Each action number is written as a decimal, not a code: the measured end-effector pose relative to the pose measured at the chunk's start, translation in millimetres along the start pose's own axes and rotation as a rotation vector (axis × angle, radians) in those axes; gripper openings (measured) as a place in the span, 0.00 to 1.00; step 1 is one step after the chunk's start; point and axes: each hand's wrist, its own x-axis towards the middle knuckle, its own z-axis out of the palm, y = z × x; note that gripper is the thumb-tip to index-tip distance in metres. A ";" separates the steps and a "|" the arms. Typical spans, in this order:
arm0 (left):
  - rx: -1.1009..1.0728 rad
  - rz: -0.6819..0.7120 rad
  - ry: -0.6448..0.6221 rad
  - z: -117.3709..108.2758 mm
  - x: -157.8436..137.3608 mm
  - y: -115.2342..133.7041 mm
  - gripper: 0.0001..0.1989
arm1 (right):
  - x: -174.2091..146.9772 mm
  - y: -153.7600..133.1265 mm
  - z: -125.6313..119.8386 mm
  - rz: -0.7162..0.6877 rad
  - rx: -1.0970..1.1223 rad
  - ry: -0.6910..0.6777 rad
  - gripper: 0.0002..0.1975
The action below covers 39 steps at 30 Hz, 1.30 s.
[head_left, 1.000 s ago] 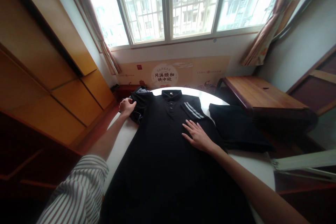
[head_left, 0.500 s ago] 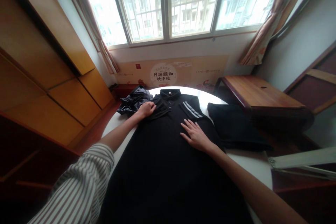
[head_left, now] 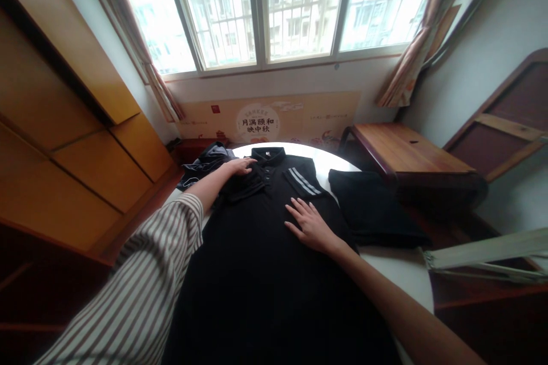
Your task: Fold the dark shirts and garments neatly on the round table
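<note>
A black polo shirt [head_left: 265, 274] lies front up, its collar at the far end and its body stretching toward me. My left hand [head_left: 240, 166] rests on the shirt's left shoulder near the collar, fingers stretched out over the cloth. The sleeve on that side lies bunched inward below this hand. My right hand [head_left: 311, 224] is spread flat on the chest, just below the other sleeve [head_left: 303, 181], which is folded inward and shows two pale stripes. Nothing is gripped in the right hand.
The shirt is on a round white table [head_left: 411, 274]. Beyond my left hand lies a crumpled grey and dark garment [head_left: 209, 157]. A folded black garment [head_left: 377, 205] sits at the right. A wooden side table [head_left: 423, 148] stands behind it, and a pale bar [head_left: 488, 250] juts in from the right.
My left hand has moved forward to the shoulder, its fingers going from curled to stretched out. The sleeve beneath shifted slightly. My right hand stays on the chest; the view has swung a little right.
</note>
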 end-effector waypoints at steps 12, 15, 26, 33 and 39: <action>0.065 -0.211 -0.014 -25.2 -2.8 -18.8 0.09 | 0.6 1.9 3.6 -0.013 0.004 0.015 0.32; 0.086 -0.318 0.021 -33.4 -5.7 -20.8 0.14 | 0.4 1.0 2.4 -0.009 0.003 0.014 0.32; 0.153 -0.560 0.200 -64.5 -25.5 -26.0 0.18 | 0.7 2.2 2.6 -0.010 0.016 0.019 0.32; 0.183 -0.101 0.245 -20.8 -45.1 57.0 0.11 | 0.0 4.6 9.1 -0.015 -0.013 0.040 0.32; 0.188 0.169 0.173 35.7 -131.1 106.9 0.17 | -0.7 -2.4 7.0 -0.007 -0.054 0.054 0.32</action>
